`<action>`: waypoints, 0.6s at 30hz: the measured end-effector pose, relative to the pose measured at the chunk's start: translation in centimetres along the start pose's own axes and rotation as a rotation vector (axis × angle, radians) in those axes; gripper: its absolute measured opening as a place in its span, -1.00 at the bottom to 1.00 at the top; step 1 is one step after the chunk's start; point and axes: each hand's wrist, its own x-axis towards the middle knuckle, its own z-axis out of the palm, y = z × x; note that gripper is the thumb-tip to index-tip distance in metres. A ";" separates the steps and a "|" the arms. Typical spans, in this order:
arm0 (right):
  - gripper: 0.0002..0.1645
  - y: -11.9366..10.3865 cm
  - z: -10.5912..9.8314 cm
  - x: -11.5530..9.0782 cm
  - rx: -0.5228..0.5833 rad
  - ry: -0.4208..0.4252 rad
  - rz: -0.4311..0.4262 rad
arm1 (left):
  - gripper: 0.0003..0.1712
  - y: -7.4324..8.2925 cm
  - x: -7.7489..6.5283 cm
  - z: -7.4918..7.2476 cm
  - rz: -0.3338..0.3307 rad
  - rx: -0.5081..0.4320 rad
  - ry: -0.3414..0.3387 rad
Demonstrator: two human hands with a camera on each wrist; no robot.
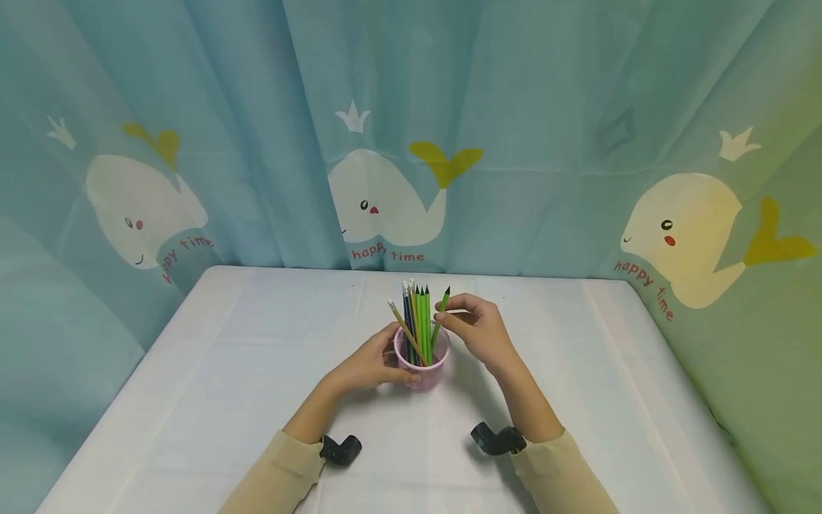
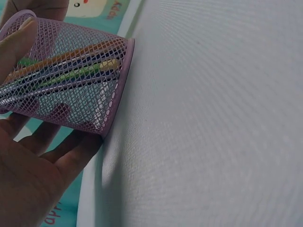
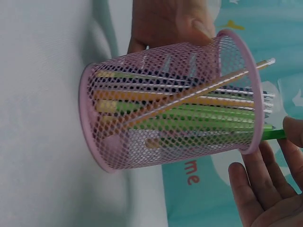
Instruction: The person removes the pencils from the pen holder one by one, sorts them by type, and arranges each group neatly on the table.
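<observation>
A pink mesh pencil cup (image 1: 424, 378) stands on the table, filled with green, dark and yellow-orange pencils. My left hand (image 1: 372, 363) grips the cup from its left side, thumb in front near the rim. In the left wrist view, the fingers wrap around the mesh wall (image 2: 71, 94). My right hand (image 1: 478, 328) pinches a green pencil (image 1: 443, 303) near its dark upper end, at the cup's right side. The right wrist view shows that pencil's lower part inside the cup, its end raised off the cup's bottom. One yellow-orange pencil (image 1: 404, 328) leans across the others toward the left.
The cup stands on a white-covered table (image 1: 225, 371). Behind it hangs a blue-green curtain (image 1: 546, 107) printed with whales, which also runs along both sides. Black curved pieces (image 1: 497, 439) sit at both sleeve cuffs.
</observation>
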 end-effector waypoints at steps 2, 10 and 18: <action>-0.75 -0.2 -0.1 0.0 0.015 -0.003 -0.009 | 0.09 0.0 0.0 0.0 0.003 0.000 0.000; -0.70 -0.9 -1.1 -0.3 0.075 0.018 -0.036 | 0.06 -0.1 0.0 0.0 0.004 0.008 0.006; -0.73 -2.3 -2.4 -0.8 0.221 0.048 -0.088 | 0.05 -0.1 0.0 -0.1 -0.006 0.026 0.013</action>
